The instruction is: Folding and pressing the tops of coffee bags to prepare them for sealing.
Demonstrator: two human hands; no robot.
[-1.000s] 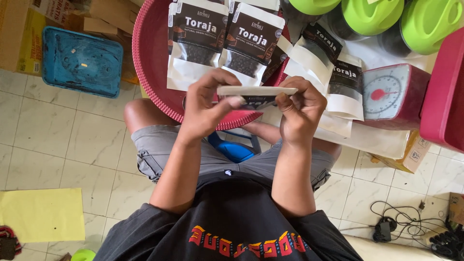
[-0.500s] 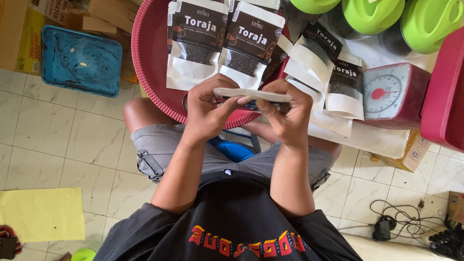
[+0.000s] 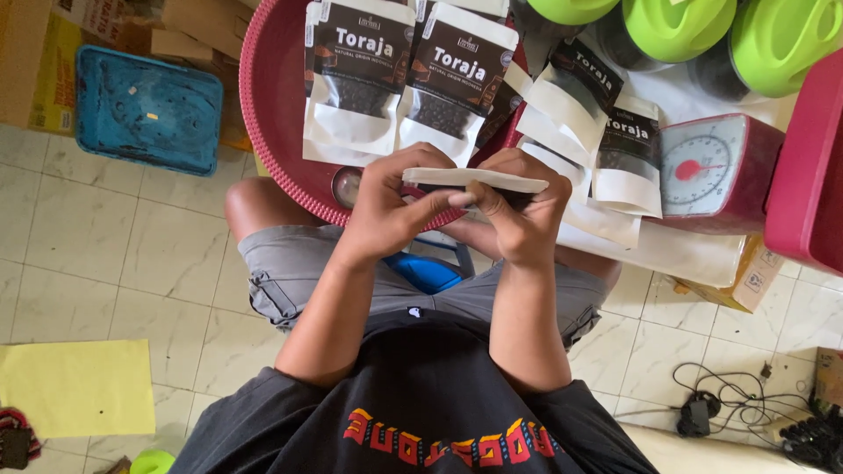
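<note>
We see both hands raised over the lap, pinching one flat white-edged pouch with a dark front by its top edge, which runs almost level from left to right. The left hand has its fingers curled shut over the pouch's left end, thumb pressed along the near side. The right hand clamps the right half, its fingertips folded down over the near face. The pouch sits just near of the round red woven-plastic basin, above the grey shorts.

Against the frame a second ago, the two hands have drawn closer together along the top edge: the right hand has slid leftward, so its fingers now cover the middle of the pouch (earlier it sat out at the right end). The pouch itself has stayed at much the same height and place.

Around it, two filled dark-and-white pouches lean in the basin on the far side, and more lie to the right beside a red dial kitchen scale. Green-lidded dark jars stand far right. A blue plastic tray rests on the tiles far left, unchanged.
</note>
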